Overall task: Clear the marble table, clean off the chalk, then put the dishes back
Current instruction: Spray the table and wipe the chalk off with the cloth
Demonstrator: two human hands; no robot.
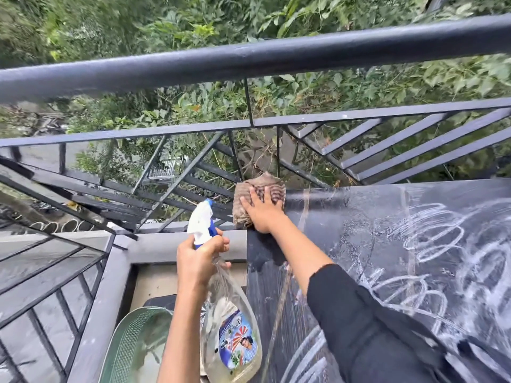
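Note:
The black marble table point(365, 217) fills the right half of the head view, covered in white chalk scribbles point(431, 239). My right hand point(262, 211) lies flat on a brown striped cloth point(257, 189) at the table's far left corner, fingers spread over it. My left hand point(201, 255) grips the neck of a clear spray bottle point(232, 327) with a white and blue trigger head point(201, 219), held off the table's left edge. The strip of table near the cloth looks wet and smeared.
A black metal balcony railing point(249, 59) runs across the back and left, with greenery beyond. A green mesh basket point(130, 346) sits low at the left beside the table, on the balcony floor side. A grey ledge point(96, 313) borders the floor.

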